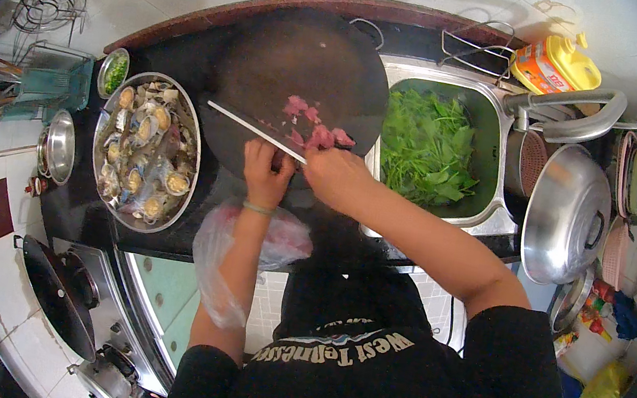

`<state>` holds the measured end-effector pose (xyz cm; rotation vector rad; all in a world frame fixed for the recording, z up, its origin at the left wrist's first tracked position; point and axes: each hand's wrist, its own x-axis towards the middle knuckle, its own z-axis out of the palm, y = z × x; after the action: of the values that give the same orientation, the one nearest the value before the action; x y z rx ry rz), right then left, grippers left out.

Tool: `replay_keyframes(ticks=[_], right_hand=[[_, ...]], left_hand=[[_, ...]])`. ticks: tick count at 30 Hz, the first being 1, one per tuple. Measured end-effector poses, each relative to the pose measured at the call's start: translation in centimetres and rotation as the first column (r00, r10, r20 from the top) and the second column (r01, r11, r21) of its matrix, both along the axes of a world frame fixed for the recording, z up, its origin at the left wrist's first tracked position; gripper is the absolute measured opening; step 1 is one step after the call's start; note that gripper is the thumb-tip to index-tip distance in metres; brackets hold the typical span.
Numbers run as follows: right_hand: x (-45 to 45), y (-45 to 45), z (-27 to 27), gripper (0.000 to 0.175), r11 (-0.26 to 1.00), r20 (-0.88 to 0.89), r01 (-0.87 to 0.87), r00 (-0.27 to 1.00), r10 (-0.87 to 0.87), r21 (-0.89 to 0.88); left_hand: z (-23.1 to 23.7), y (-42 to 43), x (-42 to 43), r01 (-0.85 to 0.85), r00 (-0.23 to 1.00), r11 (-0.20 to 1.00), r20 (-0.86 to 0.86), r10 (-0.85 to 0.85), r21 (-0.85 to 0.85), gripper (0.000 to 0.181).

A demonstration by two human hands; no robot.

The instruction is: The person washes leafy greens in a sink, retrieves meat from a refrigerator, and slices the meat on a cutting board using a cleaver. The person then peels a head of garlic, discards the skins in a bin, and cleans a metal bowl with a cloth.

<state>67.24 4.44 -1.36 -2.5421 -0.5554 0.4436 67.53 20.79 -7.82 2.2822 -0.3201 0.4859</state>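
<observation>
On a round dark chopping board [280,59], my right hand [334,177] grips a knife [249,128] whose blade runs up and to the left. My left hand [264,170] is close beside the blade with bent fingers, holding down a piece of raw meat, mostly hidden beneath them. Several cut pieces of pink raw meat [324,137] lie on the board beyond the blade. Under my left wrist, a clear plastic bag [221,240] with more reddish meat [288,237] inside rests at the counter's front edge.
An oval metal tray [190,205] of shellfish stands left of the board, near a small bowl of chopped greens [116,73]. To the right, a steel sink [491,211] holds leafy greens [423,146] under a faucet [592,118]. A large metal lid [563,215] stands farther right.
</observation>
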Motion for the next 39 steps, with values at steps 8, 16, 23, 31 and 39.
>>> replay_keyframes(ticks=[8, 16, 23, 31, 39], right_hand=[[-2.7, -4.9, 1.7, 0.019, 0.997, -0.083, 0.03, 0.996, -0.036, -0.068], [-3.5, -5.1, 5.5, 0.02, 0.991, -0.175, -0.007, 0.984, -0.017, -0.137], [-0.1, 0.1, 1.8, 0.011, 1.0, -0.026, 0.013, 1.0, -0.012, 0.023], [-4.8, -4.4, 3.7, 0.016, 0.979, -0.182, 0.033, 0.981, -0.071, -0.203], [-5.4, -7.9, 3.6, 0.024, 0.979, -0.127, 0.198, 0.971, -0.202, -0.044]], left_hand=[[0.1, 0.0, -0.5, -0.064, 0.998, 0.996, 0.014, 0.065, -0.068, 0.02], [0.8, -0.3, -0.4, -0.047, 0.999, 0.997, 0.019, 0.048, -0.062, 0.02], [0.1, 0.0, 0.0, -0.005, 0.998, 1.0, 0.057, 0.006, -0.006, 0.024], [-0.2, 0.4, -0.7, -0.047, 0.998, 0.999, 0.034, 0.047, -0.02, 0.025], [0.8, -0.2, -1.5, -0.068, 0.997, 0.994, -0.034, 0.065, -0.085, 0.019]])
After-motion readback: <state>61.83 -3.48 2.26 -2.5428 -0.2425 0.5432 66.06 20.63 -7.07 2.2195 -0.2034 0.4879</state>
